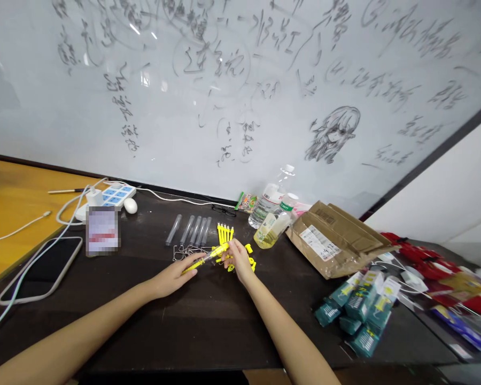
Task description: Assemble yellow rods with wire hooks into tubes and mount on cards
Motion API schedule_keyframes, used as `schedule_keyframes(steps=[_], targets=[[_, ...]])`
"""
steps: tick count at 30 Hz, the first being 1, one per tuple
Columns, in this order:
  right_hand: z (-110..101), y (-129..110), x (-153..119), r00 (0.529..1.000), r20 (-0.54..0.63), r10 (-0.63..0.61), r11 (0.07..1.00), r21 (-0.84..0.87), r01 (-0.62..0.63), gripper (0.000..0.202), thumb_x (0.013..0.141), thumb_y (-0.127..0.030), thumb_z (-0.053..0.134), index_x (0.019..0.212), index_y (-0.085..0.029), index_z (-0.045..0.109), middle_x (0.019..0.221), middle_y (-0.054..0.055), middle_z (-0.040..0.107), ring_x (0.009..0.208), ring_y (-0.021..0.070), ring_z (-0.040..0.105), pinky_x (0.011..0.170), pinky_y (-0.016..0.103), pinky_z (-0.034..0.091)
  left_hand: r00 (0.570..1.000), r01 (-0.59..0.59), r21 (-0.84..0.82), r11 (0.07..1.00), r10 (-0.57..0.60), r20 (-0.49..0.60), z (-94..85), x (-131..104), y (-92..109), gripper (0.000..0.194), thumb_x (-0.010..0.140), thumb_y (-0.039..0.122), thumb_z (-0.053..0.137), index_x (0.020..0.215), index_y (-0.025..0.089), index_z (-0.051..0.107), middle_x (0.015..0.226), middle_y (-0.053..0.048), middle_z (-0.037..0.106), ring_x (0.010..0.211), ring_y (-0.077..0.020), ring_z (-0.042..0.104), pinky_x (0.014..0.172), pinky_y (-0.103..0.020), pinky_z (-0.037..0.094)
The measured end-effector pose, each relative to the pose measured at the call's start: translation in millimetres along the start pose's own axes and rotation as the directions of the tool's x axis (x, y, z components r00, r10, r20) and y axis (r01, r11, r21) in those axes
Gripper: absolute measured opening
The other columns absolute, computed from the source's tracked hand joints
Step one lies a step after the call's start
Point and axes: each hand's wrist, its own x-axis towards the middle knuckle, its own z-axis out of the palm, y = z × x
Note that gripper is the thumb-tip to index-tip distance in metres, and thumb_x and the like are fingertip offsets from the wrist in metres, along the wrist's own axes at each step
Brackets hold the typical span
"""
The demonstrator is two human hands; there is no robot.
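Where the clear tubes (189, 230) lie on the dark table (144, 331), metal hooks (188, 252) sit just nearer the person. The left hand (172, 277) is clamped on one end of a yellow-and-clear tool (206, 259); the right hand (237, 258) grips its other end, above loose yellow parts (253, 266).

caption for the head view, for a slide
Two hands hold a yellow-and-clear piece above a dark table, beside clear tubes and yellow parts.
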Motion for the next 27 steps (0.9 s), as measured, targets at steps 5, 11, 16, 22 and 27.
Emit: schedule_keyframes(steps=[5, 11, 16, 22, 27], targets=[[0.5, -0.5, 0.4, 0.998, 0.053, -0.017, 0.999, 0.051, 0.015, 0.028, 0.075, -0.042, 0.062, 0.091, -0.02, 0.054, 0.07, -0.002, 0.056, 0.052, 0.0105, 0.058, 0.036, 0.018, 0.045, 1.0, 0.003, -0.004, 1.0, -0.003, -0.006, -0.8, -0.5, 0.0, 0.05, 0.093, 0.042, 0.035, 0.14, 0.024, 0.031, 0.143, -0.005, 0.039, 0.128, -0.0211, 0.039, 0.108, -0.035, 0.026], [2.3, -0.4, -0.5, 1.0, -0.003, -0.028, 1.0, -0.005, 0.028, 0.031, 0.074, -0.047, 0.063, 0.074, -0.02, 0.047, 0.059, -0.005, 0.052, 0.046, 0.0092, 0.054, 0.033, 0.016, 0.041, 1.0, 0.01, -0.013, 1.0, -0.01, 0.009, -1.4, -0.8, 2.1, 0.049, 0.093, 0.041, 0.035, 0.139, 0.025, 0.031, 0.143, -0.005, 0.039, 0.127, -0.0215, 0.04, 0.108, -0.036, 0.027], [0.6, -1.8, -0.7, 0.998, 0.054, -0.024, 0.998, 0.053, 0.021, 0.026, 0.076, -0.042, 0.061, 0.088, -0.021, 0.054, 0.068, -0.002, 0.057, 0.05, 0.0103, 0.057, 0.035, 0.017, 0.044, 1.0, 0.003, -0.029, 1.0, -0.003, -0.001, -1.1, 0.0, 1.8, 0.05, 0.093, 0.042, 0.036, 0.139, 0.024, 0.032, 0.143, -0.006, 0.039, 0.127, -0.0225, 0.039, 0.109, -0.038, 0.025], [1.9, 1.1, 0.0, 0.999, 0.021, -0.04, 0.999, -0.015, 0.04, 0.032, 0.073, -0.045, 0.064, 0.071, -0.02, 0.046, 0.06, -0.004, 0.055, 0.046, 0.0084, 0.054, 0.035, 0.015, 0.041, 1.0, -0.005, -0.023, 1.0, 0.005, 0.013, -0.2, -0.3, -0.2, 0.049, 0.093, 0.041, 0.036, 0.139, 0.025, 0.032, 0.143, -0.005, 0.039, 0.128, -0.0224, 0.038, 0.109, -0.038, 0.025], [2.6, -0.6, -1.8, 0.999, 0.05, -0.009, 0.999, 0.049, 0.007, 0.027, 0.077, -0.046, 0.06, 0.084, -0.021, 0.049, 0.061, -0.004, 0.054, 0.049, 0.0105, 0.057, 0.034, 0.016, 0.041, 1.0, 0.004, -0.02, 1.0, -0.004, 0.004, -1.4, 0.2, 2.4, 0.049, 0.093, 0.04, 0.036, 0.139, 0.024, 0.032, 0.142, -0.005, 0.04, 0.127, -0.0218, 0.039, 0.109, -0.038, 0.025]])
